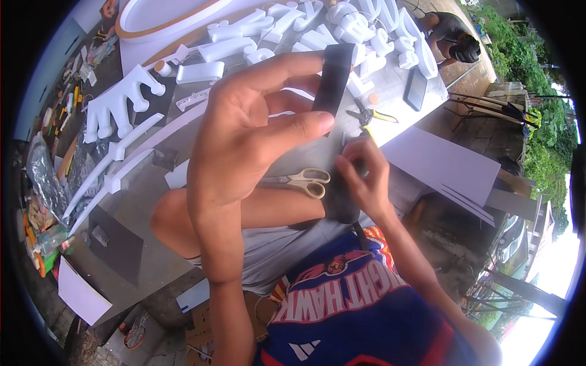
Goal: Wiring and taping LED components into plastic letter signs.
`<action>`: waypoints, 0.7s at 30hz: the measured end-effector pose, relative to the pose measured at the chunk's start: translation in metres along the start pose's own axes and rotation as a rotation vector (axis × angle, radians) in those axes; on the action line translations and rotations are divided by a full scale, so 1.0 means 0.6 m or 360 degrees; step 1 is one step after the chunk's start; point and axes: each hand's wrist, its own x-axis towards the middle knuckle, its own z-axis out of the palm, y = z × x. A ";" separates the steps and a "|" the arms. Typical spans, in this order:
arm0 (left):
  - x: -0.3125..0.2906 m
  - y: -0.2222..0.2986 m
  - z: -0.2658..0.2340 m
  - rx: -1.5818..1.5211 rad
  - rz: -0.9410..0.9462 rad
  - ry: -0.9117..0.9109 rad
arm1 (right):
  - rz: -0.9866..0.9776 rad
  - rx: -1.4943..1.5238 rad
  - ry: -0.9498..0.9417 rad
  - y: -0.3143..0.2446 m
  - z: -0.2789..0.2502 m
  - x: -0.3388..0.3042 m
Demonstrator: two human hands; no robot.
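Note:
My left hand (244, 122) is raised close in front of me. Its thumb and fingers grip a narrow, flat black piece (334, 85), held upright by its edges; I cannot make out its exact kind. Lower down to the right, my right hand (367, 177) has its fingers curled in toward the thumb, and anything between them is hidden. Just beyond it lie pliers (366, 114) with yellow handles. Scissors (310, 182) with beige handles rest beside my bent leg, near a dark sock or shoe (340, 204).
Several white moulded letters (238, 27) crowd the far part of the grey work surface, with a white crown shape (122, 104) at left. A dark phone-like slab (415, 88) lies by the far right edge. White sheets (442, 165) are at right. Another person (452, 39) bends down beyond.

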 end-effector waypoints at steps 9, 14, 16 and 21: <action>-0.011 0.027 -0.011 0.0155 -0.0064 0.0215 | -0.0245 -0.0997 -0.0621 0.129 0.076 -0.030; -0.011 0.024 -0.018 0.0215 -0.0031 0.0230 | -0.0266 -0.0976 -0.0974 0.117 0.065 0.002; -0.012 0.026 -0.021 0.0255 -0.0044 0.0217 | -0.0235 -0.0968 -0.1203 0.083 0.048 0.007; -0.021 0.030 -0.040 0.0310 0.0108 0.0216 | -0.0052 0.0119 -0.1279 0.009 -0.053 -0.008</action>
